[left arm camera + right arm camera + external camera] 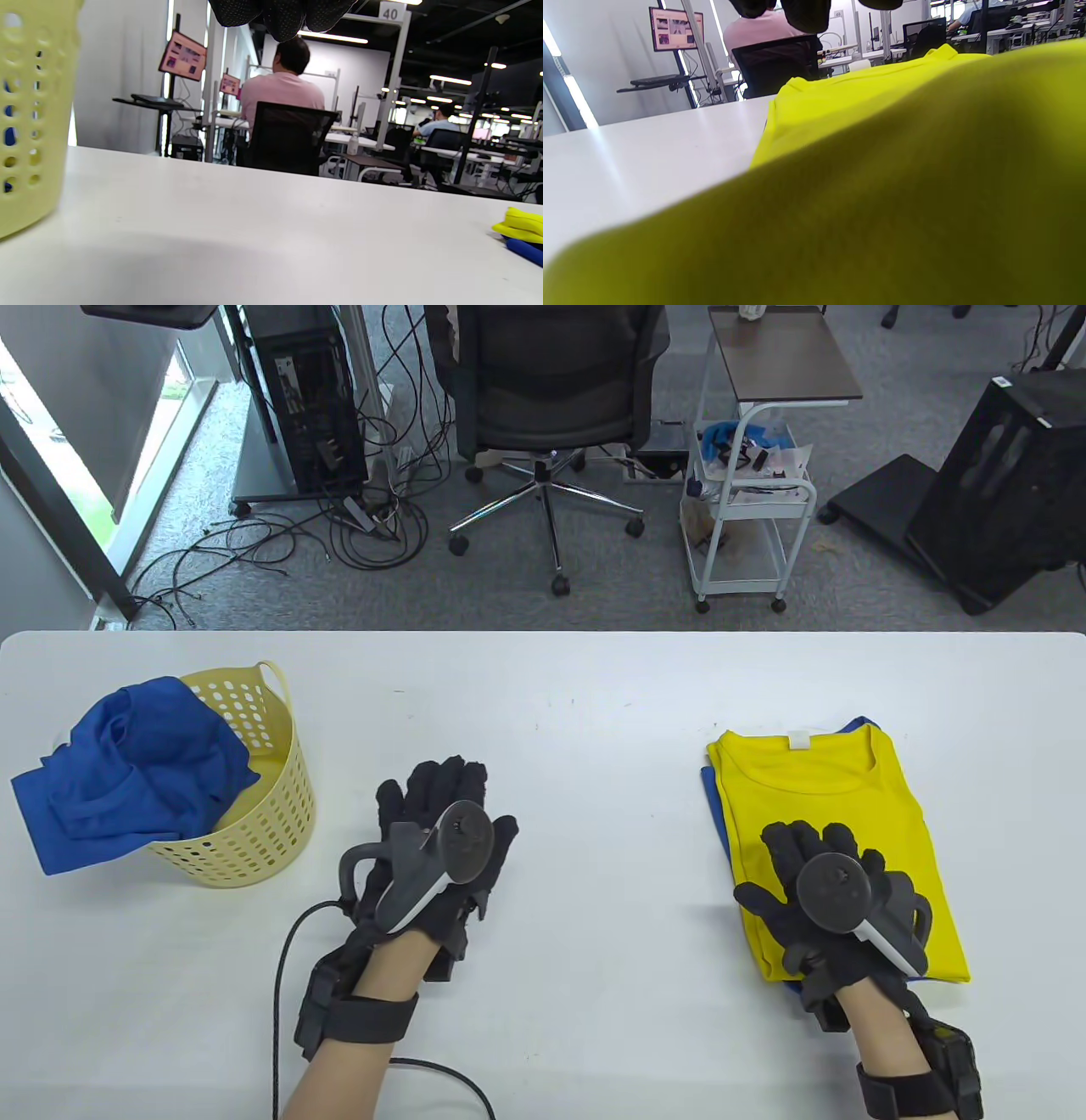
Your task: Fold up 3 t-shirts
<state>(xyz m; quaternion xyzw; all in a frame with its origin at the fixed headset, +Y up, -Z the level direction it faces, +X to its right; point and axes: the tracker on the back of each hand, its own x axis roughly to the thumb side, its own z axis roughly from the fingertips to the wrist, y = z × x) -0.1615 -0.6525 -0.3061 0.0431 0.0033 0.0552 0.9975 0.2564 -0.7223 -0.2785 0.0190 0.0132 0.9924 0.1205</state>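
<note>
While the right hand (836,891) lies spread flat on the folded yellow t-shirt (827,806), likely smoothing it atop a folded blue one (711,797), the left hand (441,848) rests spread on the tabletop (594,712); a third blue t-shirt (127,780) spills unfolded from the basket (263,814). Left wrist view: basket wall (29,118), stack edge (519,224). Right wrist view: yellow cloth (882,169) fills the frame.

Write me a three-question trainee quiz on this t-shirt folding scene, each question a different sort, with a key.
1. True or false: the right hand rests on the folded yellow t-shirt.
2. Multiple choice: where is the unfolded blue t-shirt? A) spread flat mid-table B) draped in and over the yellow basket C) under the left hand
3. Fill in: just beneath the yellow t-shirt, a folded ____ t-shirt peeks out at the edges.

Key: 1 true; 2 B; 3 blue
</note>
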